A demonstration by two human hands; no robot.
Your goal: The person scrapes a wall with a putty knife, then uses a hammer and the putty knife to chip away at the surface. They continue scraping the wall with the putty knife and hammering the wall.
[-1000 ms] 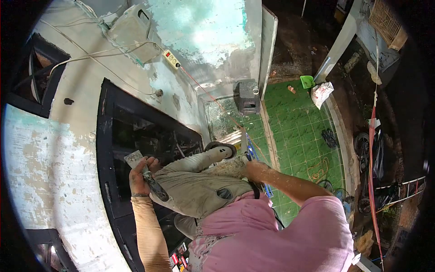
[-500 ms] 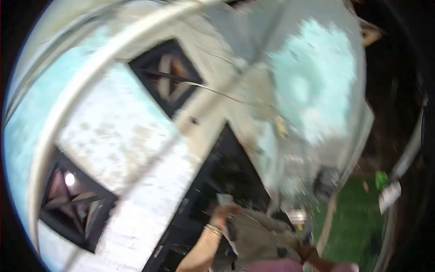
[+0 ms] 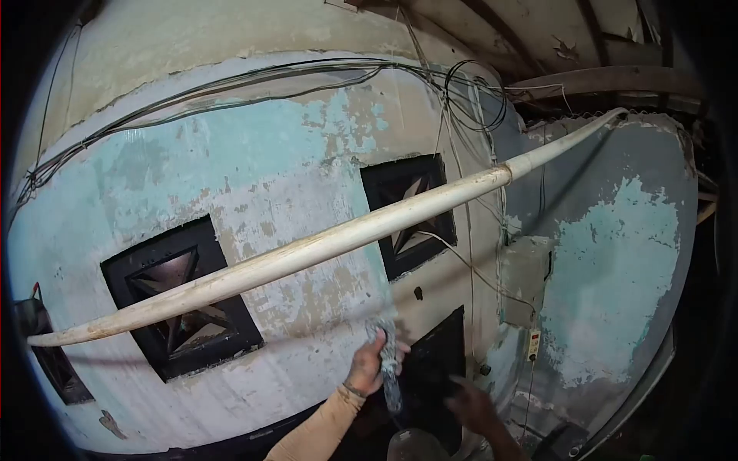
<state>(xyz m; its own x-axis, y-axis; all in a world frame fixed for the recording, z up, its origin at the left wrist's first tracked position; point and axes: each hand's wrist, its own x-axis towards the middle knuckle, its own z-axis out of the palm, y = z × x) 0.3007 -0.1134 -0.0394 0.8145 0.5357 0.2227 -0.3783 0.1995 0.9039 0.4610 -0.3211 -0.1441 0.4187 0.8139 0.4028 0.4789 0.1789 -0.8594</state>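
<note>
My left hand (image 3: pixel 367 367), in a tan sleeve with a band at the wrist, is wrapped round a grey, mottled elongated object (image 3: pixel 390 369) held upright before the wall. My right hand (image 3: pixel 467 403) is lower and to the right, apart from that object and in front of a dark doorway. It is dim and blurred, so its finger posture is unclear. A long off-white pipe (image 3: pixel 307 250) runs slantwise across the view above both hands.
Behind is a wall (image 3: pixel 307 300) with peeling white and turquoise paint and dark window frames (image 3: pixel 231 338). Black cables (image 3: pixel 254 81) run along its top. A power strip (image 3: pixel 533 346) hangs beside a grey box (image 3: pixel 526 269). Roof beams (image 3: pixel 607 81) show at upper right.
The view has levelled and swung up to the wall and pipe, and is sharper. My left hand now shows holding the grey object upright; my right hand has risen into view.
</note>
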